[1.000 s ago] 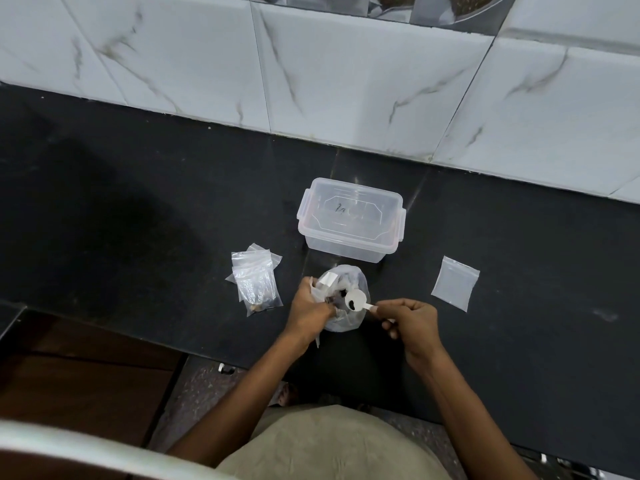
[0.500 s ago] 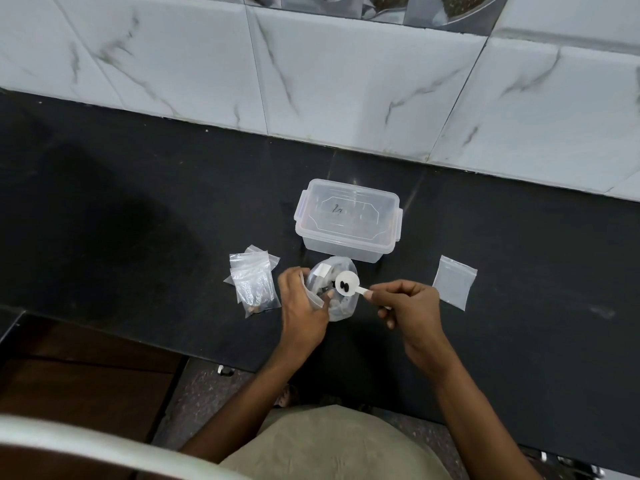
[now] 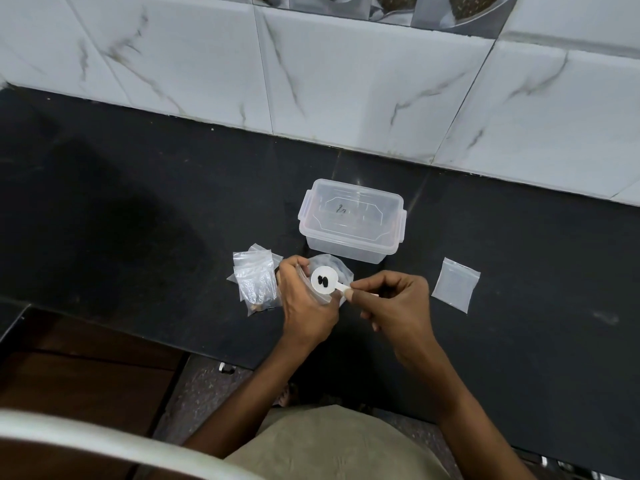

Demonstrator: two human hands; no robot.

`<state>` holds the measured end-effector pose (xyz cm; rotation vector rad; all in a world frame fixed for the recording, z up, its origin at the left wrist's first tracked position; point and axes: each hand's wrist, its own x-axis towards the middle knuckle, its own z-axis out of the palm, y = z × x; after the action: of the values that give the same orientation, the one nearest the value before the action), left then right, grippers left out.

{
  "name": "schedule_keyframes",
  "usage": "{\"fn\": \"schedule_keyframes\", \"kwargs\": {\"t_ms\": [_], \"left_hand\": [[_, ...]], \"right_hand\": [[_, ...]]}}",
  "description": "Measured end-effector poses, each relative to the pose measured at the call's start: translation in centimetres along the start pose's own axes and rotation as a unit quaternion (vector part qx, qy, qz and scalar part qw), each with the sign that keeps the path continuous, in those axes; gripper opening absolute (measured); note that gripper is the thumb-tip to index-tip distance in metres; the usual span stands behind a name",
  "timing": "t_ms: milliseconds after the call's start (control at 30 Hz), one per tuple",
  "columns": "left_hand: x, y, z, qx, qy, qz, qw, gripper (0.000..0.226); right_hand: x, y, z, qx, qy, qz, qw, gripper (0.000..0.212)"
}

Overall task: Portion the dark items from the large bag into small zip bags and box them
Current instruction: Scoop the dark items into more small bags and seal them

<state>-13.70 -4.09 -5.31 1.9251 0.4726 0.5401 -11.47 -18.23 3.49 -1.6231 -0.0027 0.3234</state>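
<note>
On the black stone counter [image 3: 138, 202] stands a clear plastic box with a clip lid [image 3: 351, 225], closed. Just in front of it is the large clear bag [image 3: 330, 268], which the left hand [image 3: 306, 303] grips at its mouth. The right hand [image 3: 394, 306] pinches the handle of a small white plastic spoon [image 3: 325, 280], which carries two dark items [image 3: 323, 280] above the bag. Filled small zip bags [image 3: 256, 282] lie to the left, and an empty small zip bag [image 3: 455, 289] lies to the right.

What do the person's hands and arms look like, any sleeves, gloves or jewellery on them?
Both arms are bare from wrist to above the elbow, with no sleeves in view. The left hand and right hand wear no gloves, and no rings, watch or bracelets show. Fingernails look short and unpainted.
</note>
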Motion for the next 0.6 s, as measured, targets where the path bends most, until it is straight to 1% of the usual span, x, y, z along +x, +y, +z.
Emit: {"fn": "schedule_keyframes", "kwargs": {"t_ms": [133,233,333,467,600], "left_hand": [[0.4,-0.2,0.3,0.001,-0.025,0.003,1.000,0.068],[0.6,0.0,0.4,-0.004,-0.035,0.013,0.999,0.066],[0.6,0.2,0.4,-0.009,-0.035,0.030,0.999,0.062],[0.8,0.3,0.4,-0.006,-0.032,0.035,0.999,0.060],[0.8,0.8,0.4,-0.002,-0.028,0.037,0.999,0.055]], "right_hand": [[0.0,-0.2,-0.2,-0.016,0.003,-0.027,1.000,0.007],[0.1,-0.2,-0.2,-0.041,0.024,-0.040,0.998,0.008],[0.2,-0.1,-0.3,-0.051,0.054,-0.038,0.997,0.008],[0.3,-0.1,-0.7,-0.060,0.058,-0.050,0.995,0.007],[0.2,-0.1,-0.6,-0.108,0.051,-0.115,0.986,0.010]]}}
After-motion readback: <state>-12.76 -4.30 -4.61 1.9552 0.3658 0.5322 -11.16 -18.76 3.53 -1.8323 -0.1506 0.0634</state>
